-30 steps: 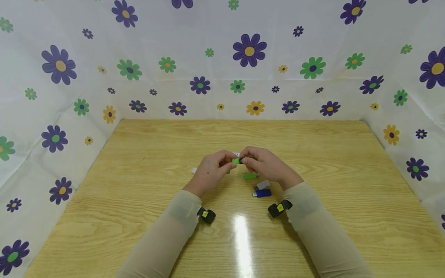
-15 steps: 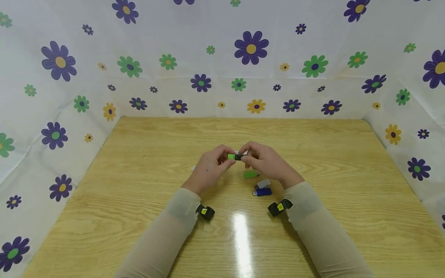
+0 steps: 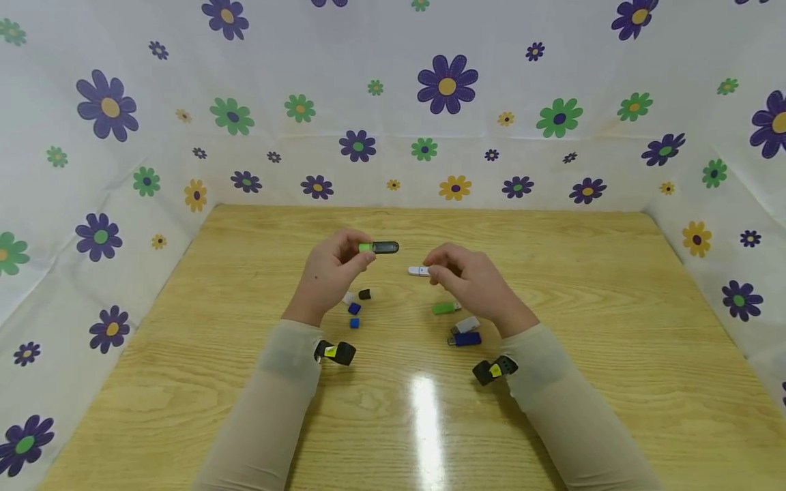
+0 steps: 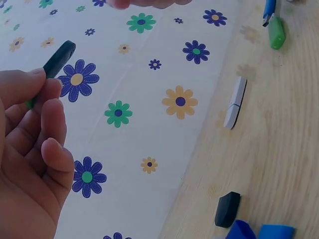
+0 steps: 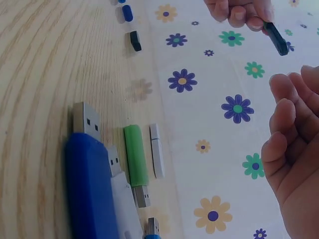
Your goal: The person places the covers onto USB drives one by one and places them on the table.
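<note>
My left hand [image 3: 334, 269] pinches a USB stick [image 3: 385, 247] by its green end, the dark body sticking out to the right above the table. In the left wrist view, the same stick's dark end [image 4: 61, 59] pokes up past the thumb. My right hand [image 3: 469, 279] holds nothing; its fingers are loosely bent over a capped white USB stick [image 3: 419, 271]. That stick lies on the table, apart from the fingers in the right wrist view. Nearer me lie a green USB stick [image 3: 446, 307], a white one [image 3: 467, 324] and a blue one [image 3: 464, 339], metal plugs bare.
Below my left hand lie loose caps: a black cap [image 3: 365, 294], a dark blue cap [image 3: 354, 309], a lighter blue cap [image 3: 354, 323] and a partly hidden white piece [image 3: 348, 298]. Another blue stick [image 5: 153, 230] shows at the right wrist view's bottom. Flowered cloth surrounds the wooden table [image 3: 245, 382].
Both hands were together on the green-and-black USB stick. My right hand has let go, and my left hand has carried the stick left and away from me, uncovering the caps.
</note>
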